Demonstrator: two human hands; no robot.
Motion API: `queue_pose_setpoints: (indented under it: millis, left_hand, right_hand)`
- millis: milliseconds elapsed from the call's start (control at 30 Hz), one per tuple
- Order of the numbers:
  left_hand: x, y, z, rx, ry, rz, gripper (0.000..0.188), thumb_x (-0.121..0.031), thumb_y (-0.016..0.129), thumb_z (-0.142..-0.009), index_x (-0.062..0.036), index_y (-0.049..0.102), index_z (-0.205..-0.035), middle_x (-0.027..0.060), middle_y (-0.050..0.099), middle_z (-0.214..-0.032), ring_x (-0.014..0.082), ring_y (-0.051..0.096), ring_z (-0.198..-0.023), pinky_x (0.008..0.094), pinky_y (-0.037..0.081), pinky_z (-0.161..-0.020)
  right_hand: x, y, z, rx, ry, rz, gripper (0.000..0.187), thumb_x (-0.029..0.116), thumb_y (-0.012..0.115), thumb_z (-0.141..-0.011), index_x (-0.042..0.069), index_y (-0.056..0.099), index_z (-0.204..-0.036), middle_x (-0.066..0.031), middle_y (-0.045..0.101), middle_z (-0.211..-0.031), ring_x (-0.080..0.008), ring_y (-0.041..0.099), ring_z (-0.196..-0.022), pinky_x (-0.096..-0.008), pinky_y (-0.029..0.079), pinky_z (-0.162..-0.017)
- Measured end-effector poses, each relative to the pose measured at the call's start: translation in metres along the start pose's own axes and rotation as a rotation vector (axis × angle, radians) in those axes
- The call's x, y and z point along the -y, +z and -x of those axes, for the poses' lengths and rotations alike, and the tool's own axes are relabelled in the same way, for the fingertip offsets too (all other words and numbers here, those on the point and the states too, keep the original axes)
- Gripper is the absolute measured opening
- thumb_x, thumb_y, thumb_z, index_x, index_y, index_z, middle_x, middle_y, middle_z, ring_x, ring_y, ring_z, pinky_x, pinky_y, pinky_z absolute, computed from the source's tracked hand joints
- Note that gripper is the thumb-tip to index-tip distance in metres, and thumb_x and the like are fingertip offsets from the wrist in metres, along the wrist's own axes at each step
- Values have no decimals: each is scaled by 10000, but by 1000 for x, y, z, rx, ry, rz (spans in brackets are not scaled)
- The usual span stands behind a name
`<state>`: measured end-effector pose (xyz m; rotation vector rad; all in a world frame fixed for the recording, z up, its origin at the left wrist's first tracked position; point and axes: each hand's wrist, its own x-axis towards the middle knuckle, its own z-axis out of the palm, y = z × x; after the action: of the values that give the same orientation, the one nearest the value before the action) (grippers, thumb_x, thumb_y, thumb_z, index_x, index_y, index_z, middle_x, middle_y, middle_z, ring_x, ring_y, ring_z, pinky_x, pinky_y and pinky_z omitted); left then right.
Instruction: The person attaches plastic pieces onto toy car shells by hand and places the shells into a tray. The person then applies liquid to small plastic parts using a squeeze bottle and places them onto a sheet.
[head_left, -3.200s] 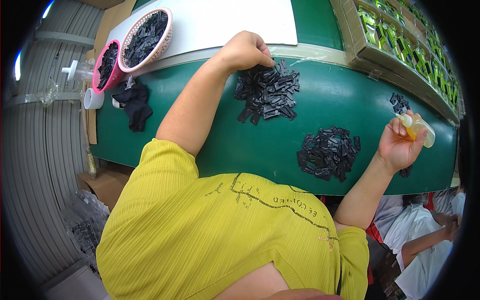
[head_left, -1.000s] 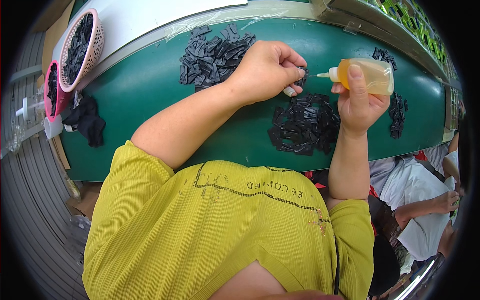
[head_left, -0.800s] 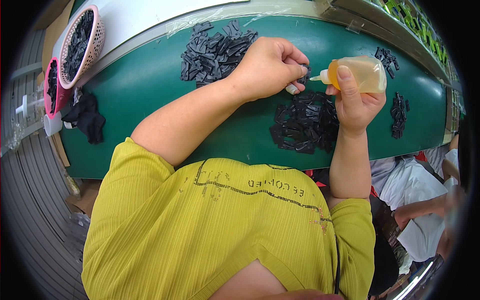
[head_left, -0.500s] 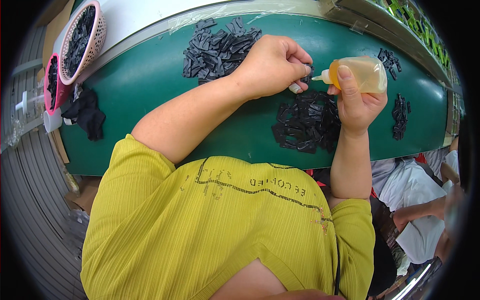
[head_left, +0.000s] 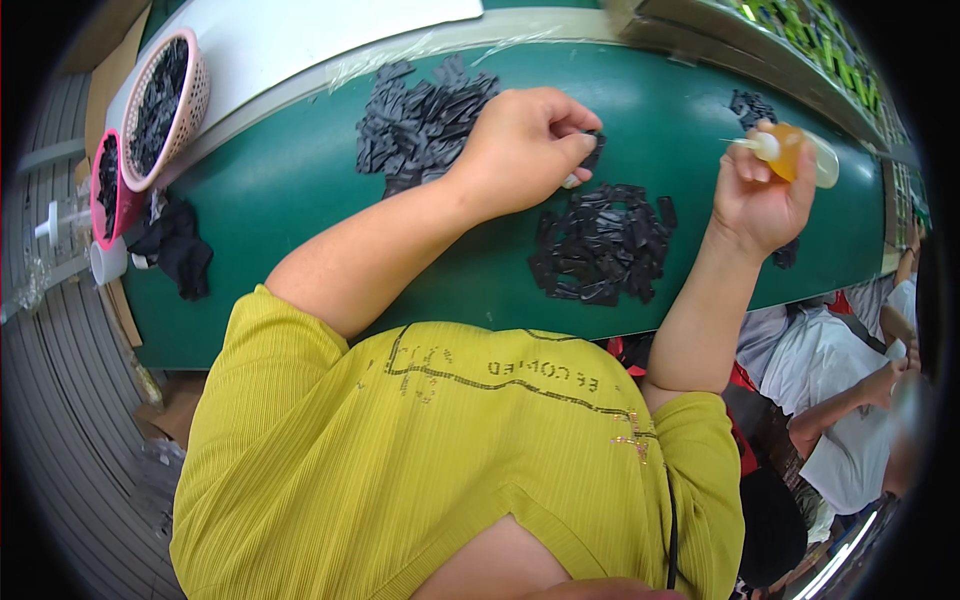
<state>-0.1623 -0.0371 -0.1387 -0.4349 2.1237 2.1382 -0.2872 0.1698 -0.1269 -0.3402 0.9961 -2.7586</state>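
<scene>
Two hands working over small black parts on a green table.
Left hand point(head_left: 525, 145) pinches one black piece point(head_left: 592, 152) above the nearer pile point(head_left: 600, 245); right hand point(head_left: 760, 195), apart, clasps an amber squeeze bottle point(head_left: 795, 158).

Two piles of parts lie on the belt point(head_left: 300, 200): one pile point(head_left: 420, 120) by its far edge, the other point(head_left: 600, 245) right of it, nearer the near edge. Two baskets point(head_left: 165, 105) sit off the belt's left end (parts in both), and a cloth point(head_left: 175, 250) lies at its left edge.

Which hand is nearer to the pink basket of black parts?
Left. The left hand pinches a small black part beside the middle pile, closer to the pink basket. The right hand holds a glue bottle far right.
</scene>
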Motion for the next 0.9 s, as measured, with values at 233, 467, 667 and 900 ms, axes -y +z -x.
queue_pose_setpoints:
  millis: [233,467,667,900]
  left_hand:
    - [-26,33,-50,-16,246,-522,271,-86,615,-829,22,620,-1077,126,670,-847,161,665,-636,286,539,-594]
    - [-20,61,-64,-170,313,-473,346,-237,662,-803,9,639,-1045,158,664,-983,257,674,-751,366,530,-737]
    - [-24,4,-4,2,311,-721,222,-237,614,-800,-46,679,-891,152,671,-873,342,635,-859,419,505,-775]
    - [-14,-122,3,-536,30,-1061,305,-250,713,-735,-38,687,-952,136,679,-942,283,650,-878,370,506,-790]
  right_hand:
    - [27,-9,1,-122,-197,-119,232,237,629,-874,17,580,-932,-173,606,-866,-132,505,-558,-231,408,-488]
    - [10,-10,-5,-95,-164,-130,188,209,606,-895,22,597,-911,-140,622,-832,-118,483,-544,-221,387,-491]
    - [22,-22,-3,-31,-154,-119,257,224,615,-886,-14,573,-972,-209,618,-943,-127,497,-559,-231,406,-500]
    - [12,-11,-1,-24,-105,-99,245,215,619,-887,-4,569,-986,-211,620,-924,-131,507,-561,-230,415,-494]
